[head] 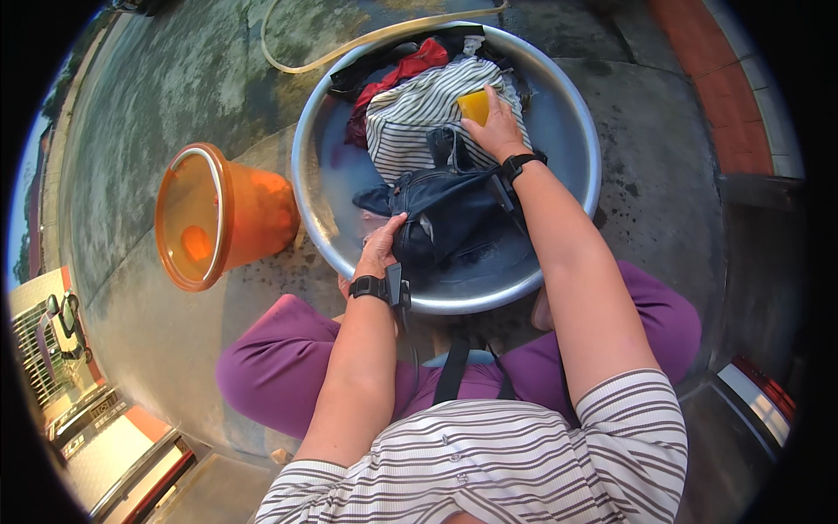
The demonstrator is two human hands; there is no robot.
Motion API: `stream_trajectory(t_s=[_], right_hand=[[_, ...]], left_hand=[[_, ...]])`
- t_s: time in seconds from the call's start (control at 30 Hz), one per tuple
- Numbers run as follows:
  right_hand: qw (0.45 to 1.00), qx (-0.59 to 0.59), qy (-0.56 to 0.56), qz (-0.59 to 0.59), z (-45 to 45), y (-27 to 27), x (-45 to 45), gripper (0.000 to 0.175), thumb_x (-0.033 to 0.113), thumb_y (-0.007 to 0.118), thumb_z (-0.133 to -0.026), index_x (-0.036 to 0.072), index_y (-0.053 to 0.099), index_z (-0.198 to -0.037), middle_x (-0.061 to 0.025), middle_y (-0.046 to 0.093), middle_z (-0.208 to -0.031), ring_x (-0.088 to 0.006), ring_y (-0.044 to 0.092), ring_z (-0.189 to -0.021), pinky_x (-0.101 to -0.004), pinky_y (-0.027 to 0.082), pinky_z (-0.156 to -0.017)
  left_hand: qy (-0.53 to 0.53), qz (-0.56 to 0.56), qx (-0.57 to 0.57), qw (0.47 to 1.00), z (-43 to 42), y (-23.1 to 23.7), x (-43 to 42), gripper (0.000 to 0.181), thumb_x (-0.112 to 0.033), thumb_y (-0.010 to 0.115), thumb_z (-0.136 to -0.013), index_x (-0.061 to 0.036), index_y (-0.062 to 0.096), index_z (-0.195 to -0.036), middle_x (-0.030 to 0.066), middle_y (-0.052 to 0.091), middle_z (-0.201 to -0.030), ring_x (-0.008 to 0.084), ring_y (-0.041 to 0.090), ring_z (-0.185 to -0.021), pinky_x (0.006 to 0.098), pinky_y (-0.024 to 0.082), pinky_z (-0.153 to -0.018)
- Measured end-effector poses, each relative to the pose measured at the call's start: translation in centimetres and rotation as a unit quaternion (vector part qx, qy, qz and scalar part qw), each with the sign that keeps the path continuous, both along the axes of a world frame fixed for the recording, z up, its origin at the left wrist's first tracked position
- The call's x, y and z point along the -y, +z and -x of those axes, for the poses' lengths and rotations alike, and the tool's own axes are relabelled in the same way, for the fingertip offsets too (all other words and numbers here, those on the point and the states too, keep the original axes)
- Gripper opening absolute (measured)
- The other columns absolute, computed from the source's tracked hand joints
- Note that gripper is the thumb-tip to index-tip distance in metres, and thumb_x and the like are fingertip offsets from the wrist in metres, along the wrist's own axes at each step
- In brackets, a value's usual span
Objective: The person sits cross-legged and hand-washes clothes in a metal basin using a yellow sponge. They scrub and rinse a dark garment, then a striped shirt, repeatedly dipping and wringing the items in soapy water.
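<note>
A wide metal basin (591,141) of cloudy water and wet laundry stands before me. My right hand (500,131) grips a yellow block (473,107), which looks like laundry soap, over a striped garment (409,128). At the basin's near left side, my left hand (381,245) has its thumb on the edge of a dark navy garment (452,219); its other fingers are partly hidden. That dark garment has a seam and lies bunched in the near half, overlapping the striped one. Behind them is a crumpled red garment (419,60), among black cloth.
An orange bucket (258,209) with a white handle stands left of the basin, with something orange inside. A pale hose (386,29) curves along the basin's far rim. The concrete floor (163,85) has wet patches. A parked scooter (69,321) shows at far left.
</note>
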State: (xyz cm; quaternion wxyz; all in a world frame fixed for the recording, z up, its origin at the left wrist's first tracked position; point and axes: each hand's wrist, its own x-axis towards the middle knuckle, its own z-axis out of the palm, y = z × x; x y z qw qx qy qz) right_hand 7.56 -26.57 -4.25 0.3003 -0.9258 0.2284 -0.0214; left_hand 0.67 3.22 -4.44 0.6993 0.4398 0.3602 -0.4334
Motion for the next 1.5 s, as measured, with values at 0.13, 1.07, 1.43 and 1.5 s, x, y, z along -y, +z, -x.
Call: stream_trajectory(t_s=[0.13, 1.07, 1.43, 1.5], right_hand=[[0.993, -0.112, 0.013, 0.034, -2.2, -0.1, -1.3, 0.083, 0.041, 0.068, -0.079, 0.022, 0.022, -0.146, -0.0213, 0.045, -0.130, -0.0371, 0.047, -0.119, -0.0437, 0.042, -0.097], [0.993, 0.112, 0.002, -0.039, 12.5, 2.4, -9.7, 0.046, 0.033, 0.060, -0.085, 0.019, 0.041, -0.124, -0.0181, 0.046, -0.107, -0.0377, 0.048, -0.102, -0.0451, 0.045, -0.085], [0.981, -0.010, 0.046, 0.188, 15.0, -4.0, -0.4, 0.041, 0.032, 0.062, -0.084, 0.017, 0.048, -0.119, -0.0151, 0.044, -0.105, -0.0318, 0.047, -0.100, -0.0417, 0.046, -0.079], [0.989, 0.004, -0.053, 0.140, 13.9, -2.7, -2.8, 0.040, 0.033, 0.060, -0.085, 0.016, 0.047, -0.119, -0.0167, 0.044, -0.106, -0.0342, 0.047, -0.101, -0.0436, 0.046, -0.081]], left_hand=[[0.008, 0.095, 0.009, 0.995, 0.1, -0.6, -0.1, 0.036, -0.016, 0.066, -0.080, -0.0009, 0.059, -0.112, 0.0130, 0.066, -0.105, 0.0268, 0.065, -0.095, 0.0421, 0.051, -0.089], [0.104, 0.358, 0.052, 0.926, -0.7, 3.0, 1.7, 0.044, -0.036, 0.051, -0.095, -0.0008, 0.054, -0.121, 0.0174, 0.059, -0.121, 0.0322, 0.059, -0.109, 0.0465, 0.045, -0.098], [0.161, 0.306, -0.036, 0.938, -3.7, 0.7, -0.9, 0.029, 0.000, 0.048, -0.074, 0.0155, 0.052, -0.097, 0.0302, 0.062, -0.101, 0.0426, 0.061, -0.094, 0.0525, 0.046, -0.096], [0.174, 0.277, -0.030, 0.945, -3.2, 0.0, -0.2, 0.023, -0.003, 0.050, -0.075, 0.0099, 0.055, -0.094, 0.0260, 0.063, -0.100, 0.0398, 0.062, -0.093, 0.0514, 0.046, -0.095]])
